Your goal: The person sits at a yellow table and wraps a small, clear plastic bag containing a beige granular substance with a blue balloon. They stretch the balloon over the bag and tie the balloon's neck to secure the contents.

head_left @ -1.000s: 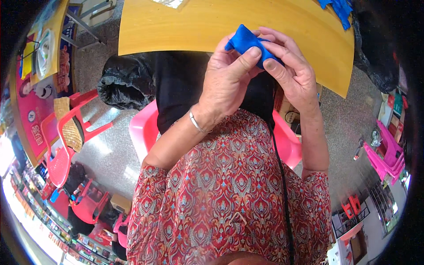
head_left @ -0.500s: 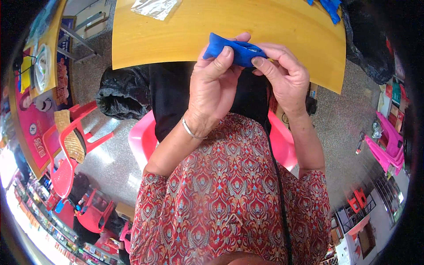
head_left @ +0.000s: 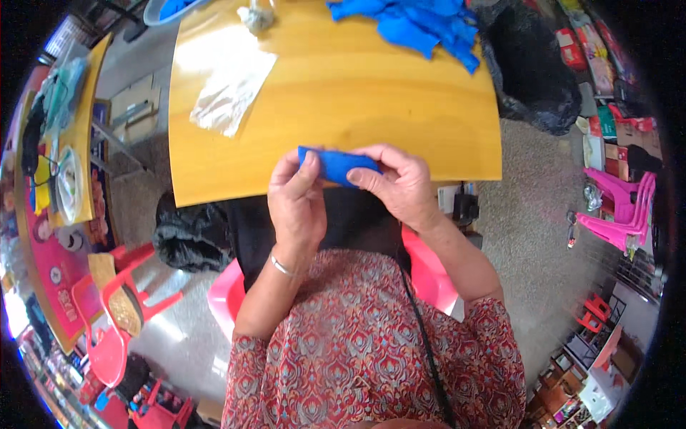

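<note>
A small folded piece of blue cloth [head_left: 334, 169] is held between both hands just in front of the table's near edge. My left hand [head_left: 299, 207] pinches its left end between thumb and fingers. At the right end, my right hand [head_left: 400, 187] lays its thumb across the cloth's face, with the fingers curled behind it. Whatever is inside the fold cannot be seen. More blue cloth pieces [head_left: 421, 27] lie heaped at the far right of the table.
The yellow table [head_left: 343, 107] carries a clear plastic bag [head_left: 232, 100] and a small pale bundle [head_left: 256, 18]. Black plastic bags [head_left: 532, 82] stand at its far right and near left. A red chair [head_left: 111, 350] is left; pink plastic chairs [head_left: 618, 204] are right.
The view has shifted, showing more of the tabletop and the blue heap. The cloth's opening, visible before, is turned from view, and my right thumb has moved onto the cloth's face.
</note>
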A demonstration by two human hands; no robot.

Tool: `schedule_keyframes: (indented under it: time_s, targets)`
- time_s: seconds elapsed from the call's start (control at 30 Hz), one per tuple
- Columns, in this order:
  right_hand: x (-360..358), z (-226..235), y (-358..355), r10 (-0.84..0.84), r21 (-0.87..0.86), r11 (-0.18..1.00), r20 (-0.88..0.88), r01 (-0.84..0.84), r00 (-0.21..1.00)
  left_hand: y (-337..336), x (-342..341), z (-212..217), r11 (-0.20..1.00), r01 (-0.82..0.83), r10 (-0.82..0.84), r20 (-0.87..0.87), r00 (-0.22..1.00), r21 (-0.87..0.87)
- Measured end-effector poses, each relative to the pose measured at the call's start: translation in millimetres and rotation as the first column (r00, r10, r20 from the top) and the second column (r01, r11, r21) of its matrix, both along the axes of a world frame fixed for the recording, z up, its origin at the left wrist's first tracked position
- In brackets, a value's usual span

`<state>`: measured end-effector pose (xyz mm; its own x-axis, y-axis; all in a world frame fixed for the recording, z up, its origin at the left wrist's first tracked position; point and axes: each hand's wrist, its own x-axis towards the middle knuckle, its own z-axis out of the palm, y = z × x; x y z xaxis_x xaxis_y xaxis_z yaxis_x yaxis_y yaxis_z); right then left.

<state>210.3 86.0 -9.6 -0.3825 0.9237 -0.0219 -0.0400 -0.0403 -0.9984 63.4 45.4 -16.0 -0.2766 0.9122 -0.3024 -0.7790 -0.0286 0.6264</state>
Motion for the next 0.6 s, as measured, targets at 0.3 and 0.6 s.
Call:
schedule_keyframes:
  time_s: [0.3,0.6]
  targets:
    - [44,31,92,-0.237,0.066,0.970,0.072,0.232,0.969,7,-22,7,0.996,-0.008,-0.009,-0.178,0.984,-0.091]
    - [71,31,257,-0.544,0.107,0.821,-0.154,0.561,0.825,1,-25,7,0.985,-0.025,-0.002,-0.155,0.988,-0.169]
